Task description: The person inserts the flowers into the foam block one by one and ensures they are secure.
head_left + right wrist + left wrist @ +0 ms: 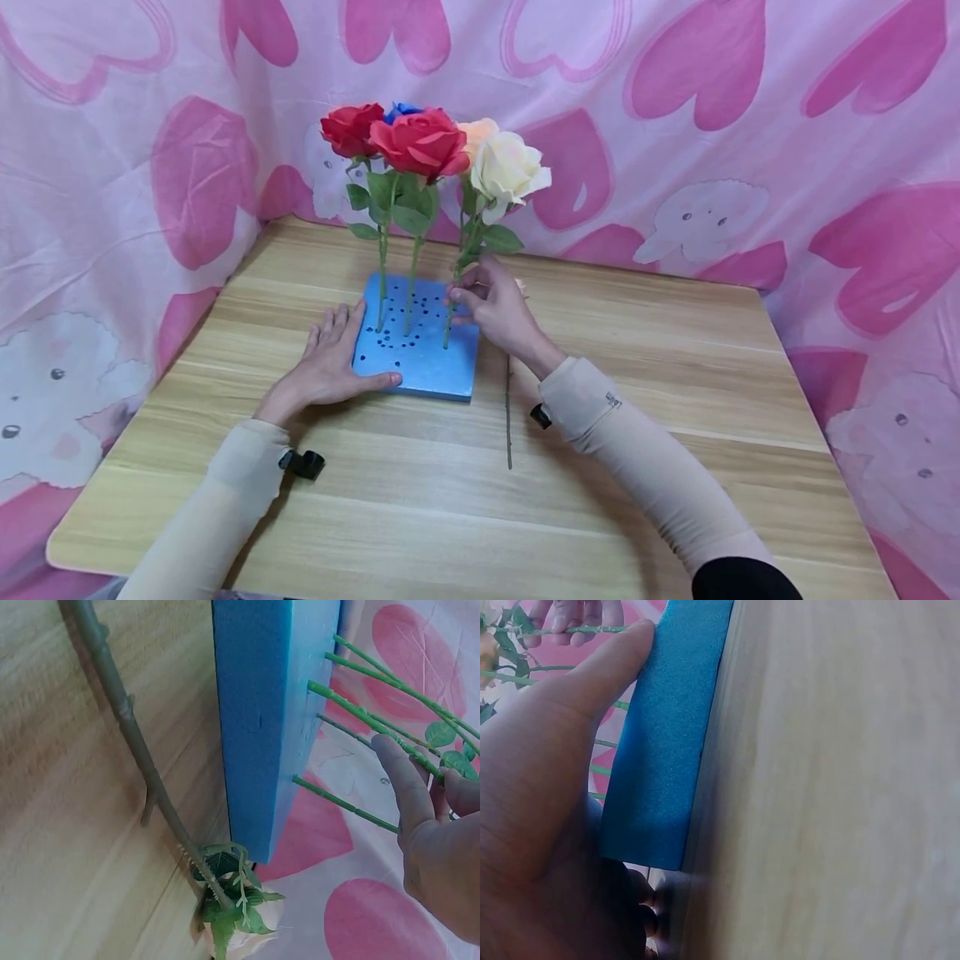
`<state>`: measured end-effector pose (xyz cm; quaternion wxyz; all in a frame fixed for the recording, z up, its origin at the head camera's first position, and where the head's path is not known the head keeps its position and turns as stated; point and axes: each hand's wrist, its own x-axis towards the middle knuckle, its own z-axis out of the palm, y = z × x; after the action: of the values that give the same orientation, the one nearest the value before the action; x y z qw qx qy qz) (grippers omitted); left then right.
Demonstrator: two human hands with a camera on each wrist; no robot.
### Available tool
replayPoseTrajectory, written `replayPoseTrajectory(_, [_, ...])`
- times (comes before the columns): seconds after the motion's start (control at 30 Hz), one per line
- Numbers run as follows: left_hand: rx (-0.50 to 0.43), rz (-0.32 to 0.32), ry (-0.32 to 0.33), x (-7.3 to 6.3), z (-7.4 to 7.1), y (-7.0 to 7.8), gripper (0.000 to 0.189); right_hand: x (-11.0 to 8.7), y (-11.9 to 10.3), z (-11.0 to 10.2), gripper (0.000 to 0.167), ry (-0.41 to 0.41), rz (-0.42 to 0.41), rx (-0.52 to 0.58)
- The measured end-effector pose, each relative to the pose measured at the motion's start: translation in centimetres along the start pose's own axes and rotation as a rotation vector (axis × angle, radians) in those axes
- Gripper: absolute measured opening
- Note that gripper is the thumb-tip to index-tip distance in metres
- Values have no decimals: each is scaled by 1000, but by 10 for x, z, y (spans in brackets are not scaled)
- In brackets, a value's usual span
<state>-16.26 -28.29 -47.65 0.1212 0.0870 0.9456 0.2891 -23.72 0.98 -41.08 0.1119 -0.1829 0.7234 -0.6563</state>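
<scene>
A blue foam block (435,382) full of small holes lies on the table with several artificial roses upright in it. My left hand (326,367) rests along its left side, fingers straight, thumb across the front edge. With the thumb and fingers of my right hand (501,307) I pinch the green stem of a cream-white rose (507,171), whose lower end meets the block near its right side. Left of it stand a red rose (351,130) and a coral-red rose (420,143). A blue rose (402,109) and a peach rose (477,133) are partly hidden behind.
Right of the block a loose rose stem (508,421) lies on the wooden table (660,400); its pale bloom (255,941) points away from me. A pink heart-patterned cloth (697,67) hangs around the table's back and sides.
</scene>
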Motion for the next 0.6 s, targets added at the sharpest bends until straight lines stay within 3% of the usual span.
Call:
replayPoseTrajectory(0.43, [6, -3, -3, 0, -1, 0, 141, -2, 0, -1, 28, -23, -25, -51])
replayPoseTrajectory(0.6, [5, 0, 0, -1, -1, 1, 142, -4, 1, -2, 30, -22, -64, -169])
